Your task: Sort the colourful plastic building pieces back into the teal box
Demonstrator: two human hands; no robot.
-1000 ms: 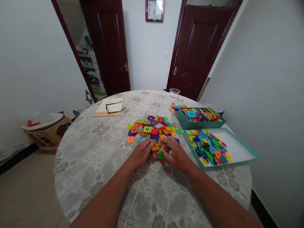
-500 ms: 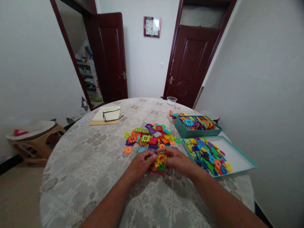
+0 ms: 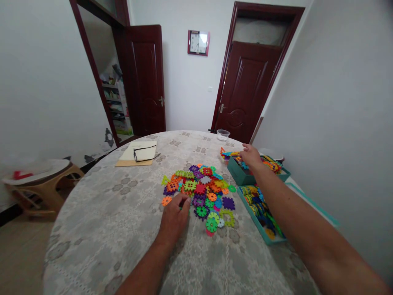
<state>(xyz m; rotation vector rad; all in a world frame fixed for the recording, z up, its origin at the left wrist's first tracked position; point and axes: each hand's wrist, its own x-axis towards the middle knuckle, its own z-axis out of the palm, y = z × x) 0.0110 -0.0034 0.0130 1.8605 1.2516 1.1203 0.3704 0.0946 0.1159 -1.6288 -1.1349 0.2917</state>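
A flat patch of joined colourful plastic gear and square pieces [image 3: 201,188] lies in the middle of the round table [image 3: 107,213]. My left hand [image 3: 174,216] rests on the cloth at the patch's near left edge, fingers curled, fingertips touching the pieces. My right hand [image 3: 251,157] reaches far right over the teal box [image 3: 242,175] filled with loose pieces, fingers bent down into it; what they hold is hidden. A teal lid tray [image 3: 259,225] with more pieces lies under my right forearm.
A notebook with black glasses [image 3: 139,153] lies at the far left of the table. A small clear cup [image 3: 222,134] stands at the far edge. A wooden stool [image 3: 39,180] stands to the left. Two dark doors and a wall clock are behind.
My right hand left the small cluster it held with the left hand and moved out to the teal box. The cluster now lies on the table; my left hand stays beside it.
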